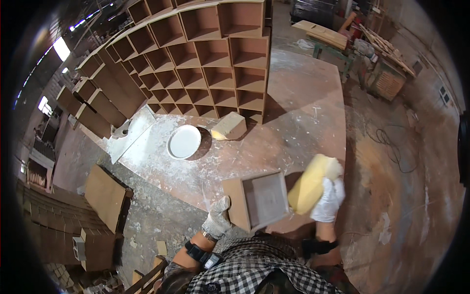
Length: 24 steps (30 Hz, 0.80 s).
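My left hand (217, 219), in a pale work glove, grips the left side of a small brown wooden box (235, 202). The box lies open side up on the table edge close to my body, and its inside is coated greyish white. My right hand (328, 200), in a white glove and slightly blurred, holds a large yellow foam sponge (309, 182) just right of the box. A pale patch marks the sponge's far end. Beyond the box, a round white basin (184, 142) with whitish contents stands on the table.
The brown table (303, 122) is spattered with white. A tall cubbyhole shelf unit (205, 59) rises at its far side. Beside the basin lies a wooden box (231, 126) with yellow at one end. Boards (108, 196) lean at left; a cable (391, 147) lies on the floor at right.
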Each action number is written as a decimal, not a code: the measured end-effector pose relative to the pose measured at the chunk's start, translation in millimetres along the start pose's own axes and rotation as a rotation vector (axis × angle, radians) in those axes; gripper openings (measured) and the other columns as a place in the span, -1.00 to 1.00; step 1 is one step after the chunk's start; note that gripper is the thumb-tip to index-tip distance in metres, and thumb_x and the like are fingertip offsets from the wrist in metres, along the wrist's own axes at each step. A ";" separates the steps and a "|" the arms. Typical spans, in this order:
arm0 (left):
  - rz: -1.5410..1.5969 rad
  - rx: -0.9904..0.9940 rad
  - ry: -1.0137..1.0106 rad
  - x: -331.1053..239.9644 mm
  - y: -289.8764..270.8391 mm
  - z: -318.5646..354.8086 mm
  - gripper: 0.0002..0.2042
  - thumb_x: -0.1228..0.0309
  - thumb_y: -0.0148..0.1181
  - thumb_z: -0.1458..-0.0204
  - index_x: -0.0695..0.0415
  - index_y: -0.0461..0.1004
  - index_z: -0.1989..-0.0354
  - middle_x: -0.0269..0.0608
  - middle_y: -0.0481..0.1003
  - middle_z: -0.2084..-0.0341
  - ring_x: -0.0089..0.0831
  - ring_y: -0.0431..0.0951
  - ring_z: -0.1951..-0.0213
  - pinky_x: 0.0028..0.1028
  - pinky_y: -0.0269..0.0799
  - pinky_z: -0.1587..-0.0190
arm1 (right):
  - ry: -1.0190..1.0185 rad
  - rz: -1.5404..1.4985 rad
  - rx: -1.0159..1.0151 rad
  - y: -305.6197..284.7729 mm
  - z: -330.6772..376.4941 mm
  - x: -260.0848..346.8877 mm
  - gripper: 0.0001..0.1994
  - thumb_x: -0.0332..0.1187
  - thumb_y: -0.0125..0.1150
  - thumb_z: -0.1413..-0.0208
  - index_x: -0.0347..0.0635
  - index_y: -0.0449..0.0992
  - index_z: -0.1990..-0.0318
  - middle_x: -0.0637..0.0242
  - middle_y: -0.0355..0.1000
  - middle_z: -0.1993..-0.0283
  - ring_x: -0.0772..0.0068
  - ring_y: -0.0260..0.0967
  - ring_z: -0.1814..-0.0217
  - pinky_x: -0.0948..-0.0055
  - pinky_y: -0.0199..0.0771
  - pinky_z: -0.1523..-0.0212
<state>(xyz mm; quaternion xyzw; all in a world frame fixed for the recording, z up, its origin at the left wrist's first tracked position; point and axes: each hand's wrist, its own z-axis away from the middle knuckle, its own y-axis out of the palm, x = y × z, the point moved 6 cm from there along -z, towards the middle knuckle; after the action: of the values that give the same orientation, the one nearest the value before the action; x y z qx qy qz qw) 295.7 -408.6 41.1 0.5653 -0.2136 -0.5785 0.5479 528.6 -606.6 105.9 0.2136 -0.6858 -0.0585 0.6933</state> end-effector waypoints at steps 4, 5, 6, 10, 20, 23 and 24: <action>0.050 -0.222 0.059 -17.6 -26.0 -14.7 -0.42 0.27 0.28 0.01 0.20 0.24 -0.18 -0.07 0.41 -0.04 -0.12 0.43 -0.08 -0.10 0.43 -0.10 | -0.867 0.871 0.294 53.3 -5.6 58.8 -0.76 -0.56 0.20 0.24 -0.28 0.40 0.31 0.07 0.34 0.09 0.03 0.31 -0.07 0.11 0.20 -0.19; 0.027 -0.251 0.063 -19.0 -34.6 -18.7 -0.41 0.28 0.26 0.00 0.20 0.22 -0.19 -0.05 0.41 -0.04 -0.11 0.44 -0.07 -0.11 0.40 -0.14 | -0.892 0.889 0.402 69.9 -2.8 53.4 -0.76 -0.58 0.17 0.25 -0.28 0.40 0.32 0.05 0.33 0.08 0.02 0.32 -0.03 0.14 0.26 -0.14; 0.035 -0.266 0.064 -20.8 -43.5 -19.8 -0.41 0.28 0.26 0.00 0.20 0.22 -0.19 -0.05 0.41 -0.04 -0.11 0.44 -0.07 -0.11 0.40 -0.14 | -0.916 0.902 0.511 86.7 2.1 46.8 -0.76 -0.60 0.14 0.27 -0.28 0.39 0.33 0.03 0.31 0.07 0.01 0.34 0.01 0.17 0.32 -0.09; 0.056 -0.263 0.116 -25.0 -55.4 -30.4 -0.42 0.29 0.25 -0.01 0.23 0.22 -0.18 -0.03 0.41 -0.03 -0.12 0.45 -0.05 -0.12 0.40 -0.13 | -0.464 0.978 0.957 146.1 20.6 -14.2 -0.74 -0.50 0.11 0.22 -0.27 0.43 0.26 0.05 0.33 0.11 0.00 0.36 0.16 0.19 0.41 0.16; 0.149 -0.354 -0.038 -39.9 -117.4 -25.5 -0.43 0.37 0.24 -0.04 0.15 0.18 -0.22 -0.04 0.38 -0.04 -0.12 0.46 -0.04 -0.13 0.47 -0.06 | -0.155 1.014 1.001 206.7 18.7 -134.2 -0.81 -0.30 0.23 0.01 -0.26 0.50 0.42 0.15 0.41 0.35 0.08 0.37 0.24 0.28 0.37 0.20; 0.188 -0.212 0.002 -34.5 -122.5 -25.6 -0.41 0.33 0.29 0.00 0.16 0.21 -0.20 -0.06 0.40 -0.02 -0.13 0.47 -0.02 -0.15 0.49 -0.04 | -0.223 1.046 0.930 218.1 24.9 -138.2 -0.80 -0.25 0.19 0.04 -0.21 0.47 0.42 0.20 0.41 0.31 0.07 0.36 0.21 0.21 0.37 0.18; 0.197 -0.210 -0.005 -35.2 -127.6 -24.2 -0.41 0.33 0.29 0.00 0.16 0.21 -0.20 -0.06 0.40 -0.02 -0.13 0.47 -0.02 -0.15 0.49 -0.04 | -0.206 1.144 0.907 221.7 26.3 -137.4 -0.78 -0.23 0.20 0.04 -0.22 0.47 0.42 0.20 0.41 0.30 0.08 0.37 0.19 0.21 0.37 0.15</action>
<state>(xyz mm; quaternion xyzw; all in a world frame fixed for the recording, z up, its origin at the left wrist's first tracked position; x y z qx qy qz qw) 258.7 -329.4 -61.3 0.4797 -0.2077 -0.5424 0.6577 448.7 -360.9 61.3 0.0817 -0.7083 0.5821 0.3910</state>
